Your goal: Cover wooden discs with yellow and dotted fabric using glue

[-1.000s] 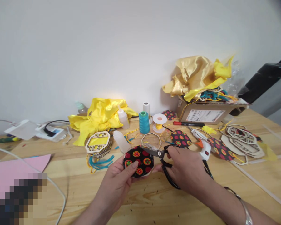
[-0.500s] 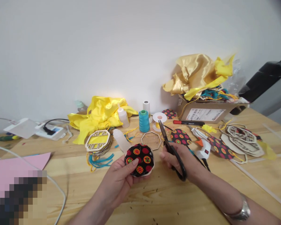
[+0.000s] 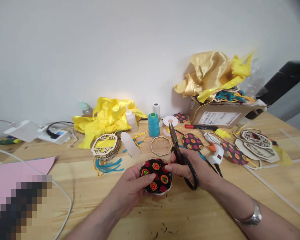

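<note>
A round, black patterned fabric piece with red and orange flowers and a pale rim is gripped in my left hand, thumb across its face. On its right edge rests the thumb of my right hand. That same hand holds a pair of black-handled scissors, blades pointing up and away from me. Just beyond the fabric piece lies a thin octagonal frame. A translucent squeeze bottle lies behind my left hand. The underside of the fabric piece is hidden.
Behind stand a teal thread spool and a white ribbon reel. Yellow satin and stacked lattice frames are left. At right are a glue gun, a marker and a cardboard box. Dark snippets litter the near tabletop.
My left hand has brought the fabric piece slightly right. My right thumb, apart from it before, now touches its edge, with the scissors still in that hand.
</note>
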A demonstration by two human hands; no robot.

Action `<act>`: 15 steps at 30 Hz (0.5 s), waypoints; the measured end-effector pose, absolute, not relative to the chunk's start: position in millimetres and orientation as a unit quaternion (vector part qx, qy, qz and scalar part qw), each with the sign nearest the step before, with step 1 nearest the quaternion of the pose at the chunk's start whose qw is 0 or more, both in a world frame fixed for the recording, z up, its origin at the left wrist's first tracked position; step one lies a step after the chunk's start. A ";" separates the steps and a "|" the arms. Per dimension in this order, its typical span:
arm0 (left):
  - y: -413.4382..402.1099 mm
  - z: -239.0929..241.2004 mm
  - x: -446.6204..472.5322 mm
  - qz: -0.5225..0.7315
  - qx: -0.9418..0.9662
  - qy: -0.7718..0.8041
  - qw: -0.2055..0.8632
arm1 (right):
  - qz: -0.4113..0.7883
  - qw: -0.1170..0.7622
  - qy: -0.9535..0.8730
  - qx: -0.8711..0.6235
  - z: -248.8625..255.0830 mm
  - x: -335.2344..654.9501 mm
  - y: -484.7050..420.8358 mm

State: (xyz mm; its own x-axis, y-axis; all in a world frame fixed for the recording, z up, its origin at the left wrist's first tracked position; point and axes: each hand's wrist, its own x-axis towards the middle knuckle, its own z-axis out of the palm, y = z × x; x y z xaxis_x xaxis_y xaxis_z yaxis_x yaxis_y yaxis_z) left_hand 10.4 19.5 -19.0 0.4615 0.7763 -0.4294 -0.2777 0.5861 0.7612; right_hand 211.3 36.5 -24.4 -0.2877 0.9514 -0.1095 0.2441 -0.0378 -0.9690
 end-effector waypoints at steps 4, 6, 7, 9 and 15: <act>19.3 -19.1 8.6 0.325 0.342 0.389 0.792 | 0.537 0.312 -0.624 -0.475 -22.6 213.4 35.0; 18.9 -20.7 7.5 0.319 0.358 0.389 0.786 | 0.548 0.296 -0.627 -0.468 -20.1 213.5 33.9; 18.6 -21.6 7.1 0.317 0.364 0.391 0.784 | 0.554 0.287 -0.628 -0.465 -19.0 213.4 33.4; 18.1 -23.0 6.7 0.317 0.367 0.395 0.780 | 0.562 0.277 -0.627 -0.463 -18.2 212.9 32.8; 19.5 -22.3 7.2 0.363 0.327 0.394 0.778 | 0.549 0.345 -0.597 -0.472 -26.5 210.2 34.1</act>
